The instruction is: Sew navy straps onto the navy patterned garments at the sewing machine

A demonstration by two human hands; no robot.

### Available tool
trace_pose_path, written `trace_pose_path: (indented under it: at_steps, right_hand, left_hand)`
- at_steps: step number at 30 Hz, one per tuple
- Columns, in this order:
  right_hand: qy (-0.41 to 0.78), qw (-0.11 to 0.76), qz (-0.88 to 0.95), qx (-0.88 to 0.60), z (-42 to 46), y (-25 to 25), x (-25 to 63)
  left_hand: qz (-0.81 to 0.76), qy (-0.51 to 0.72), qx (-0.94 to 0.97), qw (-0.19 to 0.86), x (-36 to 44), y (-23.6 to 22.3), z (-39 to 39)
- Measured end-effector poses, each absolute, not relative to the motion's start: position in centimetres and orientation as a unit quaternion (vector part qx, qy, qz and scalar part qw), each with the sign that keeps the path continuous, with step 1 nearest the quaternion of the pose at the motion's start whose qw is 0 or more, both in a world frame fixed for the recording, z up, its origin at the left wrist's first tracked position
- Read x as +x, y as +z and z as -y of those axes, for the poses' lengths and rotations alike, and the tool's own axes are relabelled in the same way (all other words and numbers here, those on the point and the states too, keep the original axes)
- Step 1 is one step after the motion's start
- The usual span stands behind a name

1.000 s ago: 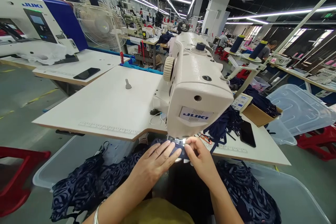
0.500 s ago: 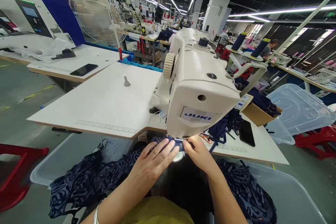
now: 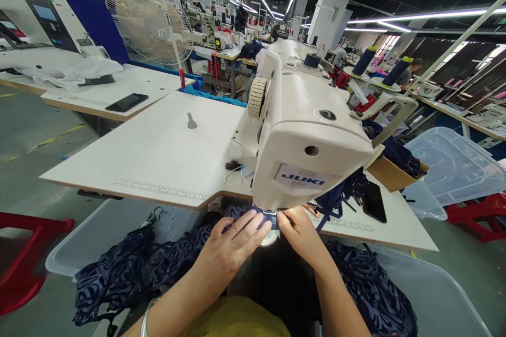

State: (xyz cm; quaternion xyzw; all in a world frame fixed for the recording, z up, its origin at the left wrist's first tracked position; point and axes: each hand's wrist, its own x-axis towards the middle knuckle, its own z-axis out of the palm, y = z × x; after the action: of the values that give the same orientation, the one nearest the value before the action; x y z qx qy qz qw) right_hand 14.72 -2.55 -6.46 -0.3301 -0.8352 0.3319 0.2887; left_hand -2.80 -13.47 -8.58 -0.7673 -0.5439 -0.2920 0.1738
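A strip of navy fabric (image 3: 271, 220) lies under the head of a white sewing machine (image 3: 312, 131), at its needle area. My left hand (image 3: 233, 245) rests on the strip from the left, its fingers stretched out and lying flat. On the other side, my right hand (image 3: 298, 229) pinches the strip's right end between thumb and forefinger. The needle is hidden behind the machine head. Below the hands shows part of a round white piece (image 3: 270, 238). Patterned navy garments (image 3: 118, 274) trail from a clear bin up toward my left hand.
A white table (image 3: 158, 147) carries a small grey metal piece (image 3: 192, 121). Right of the machine are navy straps (image 3: 343, 192), a black phone (image 3: 373, 202) and a cardboard box (image 3: 391, 172). More patterned garments (image 3: 375, 289) fill a clear bin (image 3: 438, 284). Red stools (image 3: 27, 258) stand nearby.
The view has shifted slightly, so the machine head appears a little farther right. Both hands keep almost the same place on the fabric strip.
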Motion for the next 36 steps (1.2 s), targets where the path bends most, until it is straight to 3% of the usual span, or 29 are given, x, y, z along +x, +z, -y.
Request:
trace_pose_path:
  at_steps: [21,36]
  right_hand:
    - [0.323,0.292,0.837,-0.333,2.3,-6.8,14.6]
    - [0.328,0.287,0.829,-0.351,2.8,-6.8,14.1]
  left_hand:
    - [0.540,-0.294,-0.752,0.237,-2.4,-9.6,13.3]
    - [0.554,-0.319,-0.746,0.187,-2.3,-9.2,13.8]
